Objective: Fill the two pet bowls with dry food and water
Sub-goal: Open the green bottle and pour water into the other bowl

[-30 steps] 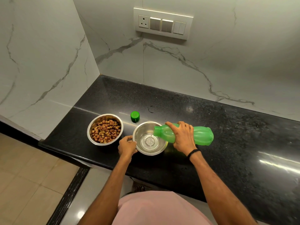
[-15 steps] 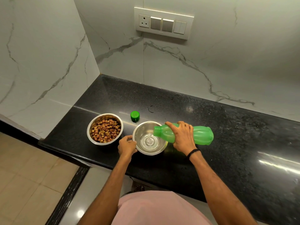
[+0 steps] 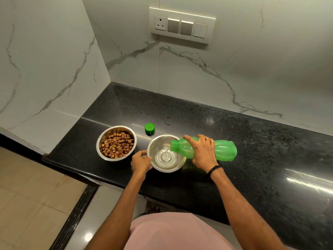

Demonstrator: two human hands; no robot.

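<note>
Two steel bowls stand side by side near the front edge of the black counter (image 3: pixel 252 141). The left bowl (image 3: pixel 100 141) is full of brown dry food (image 3: pixel 117 145). The right bowl (image 3: pixel 153 143) holds a shallow pool of water (image 3: pixel 165 157). My right hand (image 3: pixel 203 150) grips a green plastic bottle (image 3: pixel 223 150) tipped almost level, its mouth over the right bowl, and a thin stream runs from it. My left hand (image 3: pixel 141 162) holds the left rim of that bowl. The bottle's green cap (image 3: pixel 150 129) lies on the counter behind the bowls.
White marble walls close the counter at the back and the left, forming a corner. A switch panel (image 3: pixel 182 25) with a socket hangs on the back wall. The counter stretches on to the right. Tiled floor (image 3: pixel 32 204) lies below on the left.
Water is now running from the bottle into the right bowl and the pool in it is larger. Both hands hold their places.
</note>
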